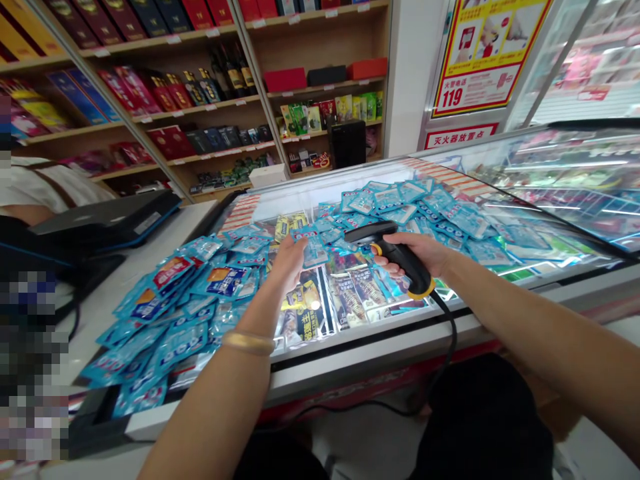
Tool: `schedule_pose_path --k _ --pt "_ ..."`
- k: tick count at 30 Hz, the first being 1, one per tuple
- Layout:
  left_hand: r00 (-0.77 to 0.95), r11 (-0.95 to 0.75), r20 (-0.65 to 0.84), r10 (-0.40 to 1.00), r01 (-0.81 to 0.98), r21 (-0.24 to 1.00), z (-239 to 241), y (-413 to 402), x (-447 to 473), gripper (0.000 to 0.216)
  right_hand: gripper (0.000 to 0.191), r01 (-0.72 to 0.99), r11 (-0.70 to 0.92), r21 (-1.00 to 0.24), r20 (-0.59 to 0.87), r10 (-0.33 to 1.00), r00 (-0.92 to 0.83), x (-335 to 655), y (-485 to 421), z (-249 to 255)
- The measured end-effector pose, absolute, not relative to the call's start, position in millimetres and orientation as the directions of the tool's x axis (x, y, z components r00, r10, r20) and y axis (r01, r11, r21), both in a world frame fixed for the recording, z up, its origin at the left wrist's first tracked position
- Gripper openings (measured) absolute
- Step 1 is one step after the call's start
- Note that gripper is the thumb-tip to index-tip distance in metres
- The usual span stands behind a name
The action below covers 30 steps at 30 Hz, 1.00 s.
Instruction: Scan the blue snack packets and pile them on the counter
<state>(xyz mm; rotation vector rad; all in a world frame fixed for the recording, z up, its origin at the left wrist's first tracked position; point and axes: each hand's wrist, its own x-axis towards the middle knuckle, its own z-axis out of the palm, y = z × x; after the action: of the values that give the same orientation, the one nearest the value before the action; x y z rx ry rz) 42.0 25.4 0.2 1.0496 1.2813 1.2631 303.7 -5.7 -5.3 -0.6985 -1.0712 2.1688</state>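
Observation:
My right hand (417,250) is wrapped round the handle of a black and yellow barcode scanner (400,257); its head points left and its cable hangs down toward me. Pinched in my left hand (290,263) is a light blue packet (314,248), just left of the scanner's head. A gold bangle (249,343) circles my left wrist. Loose blue packets (180,333) lie heaped on the left of the glass freezer top (300,339), a few with red or dark blue and orange labels. Another heap of blue packets (425,207) spreads behind the scanner and to its right.
Under the glass lie packaged goods (353,293). A black terminal (107,220) stands on the white counter at left, near a person's white sleeve (30,183). Shelves with boxes and bottles (200,87) line the back. The scanner's black cable (453,333) loops below the freezer edge.

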Motion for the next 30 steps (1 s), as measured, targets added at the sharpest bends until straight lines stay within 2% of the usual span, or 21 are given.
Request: schedule_pose_path --k 5,14,17,19,22,25,28,30 --pt "-0.091 0.069 -0.077 0.993 -0.085 0.994 0.8 24.8 43.3 0.018 0.022 -0.276 -0.493 -0.825 -0.175 0.687 -0.706 303.3 -7.2 -5.2" --pt "-0.104 0.059 -0.07 0.992 -0.111 0.992 -0.8 26.6 44.1 0.014 0.025 -0.288 -0.489 -0.823 -0.187 0.713 -0.675 303.6 -9.6 -4.2" --pt "-0.127 -0.042 0.033 0.991 -0.07 0.997 2.9 26.4 38.1 0.021 0.023 -0.333 -0.488 -0.807 -0.17 0.732 -0.66 301.8 -10.1 -3.9" --pt "-0.157 -0.193 0.199 0.967 0.052 0.98 11.6 25.0 25.5 0.027 0.021 -0.352 -0.488 -0.799 -0.164 0.74 -0.653 296.9 -9.3 -2.8" --pt "-0.172 -0.395 0.491 0.854 0.401 0.827 34.2 18.9 -10.7 0.034 0.02 -0.352 -0.494 -0.795 -0.161 0.732 -0.662 281.2 -6.8 0.4" --pt "-0.132 -0.387 0.654 0.745 0.713 0.584 56.5 7.8 -62.8 0.041 0.021 -0.344 -0.501 -0.794 -0.149 0.71 -0.688 256.3 -3.7 4.2" --pt "-0.064 -0.263 0.639 0.767 0.876 0.404 61.1 -5.3 -114.6 0.048 0.02 -0.323 -0.521 -0.79 -0.14 0.666 -0.732 227.8 -1.7 6.4" --pt "-0.055 -0.117 0.489 0.871 0.942 0.315 52.2 -12.8 -140.1 0.053 0.021 -0.305 -0.54 -0.784 -0.133 0.626 -0.768 210.3 -1.1 7.0"
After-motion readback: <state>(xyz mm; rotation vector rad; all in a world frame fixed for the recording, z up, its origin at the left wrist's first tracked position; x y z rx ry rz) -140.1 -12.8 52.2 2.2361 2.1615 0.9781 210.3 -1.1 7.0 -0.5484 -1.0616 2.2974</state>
